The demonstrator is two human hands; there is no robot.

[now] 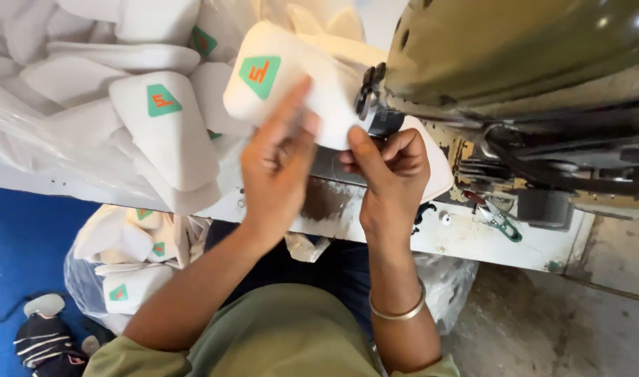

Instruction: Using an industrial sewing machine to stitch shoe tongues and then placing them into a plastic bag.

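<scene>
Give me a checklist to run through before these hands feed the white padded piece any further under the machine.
1. Left hand on the white padded piece: ok.
2. Right hand gripping its lower edge: ok.
3. Piece reaches the machine's black foot: ok.
4. Right fingers clear of the foot: not ok, very close.
5. Needle position: cannot tell, hidden.
6. Green-handled snips within reach on the table: ok.

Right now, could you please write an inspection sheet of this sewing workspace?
Surface: worn white table, paint chipped.
Job's things: white padded piece with green triangular patch, held at the olive sewing machine.
Clutter: pile of similar pieces on the table; more in a plastic bag below; green-handled snips.
Grippers: left hand and right hand both grip the piece.
Cables: nothing seen.
Surroundings: blue floor, sandal.
</scene>
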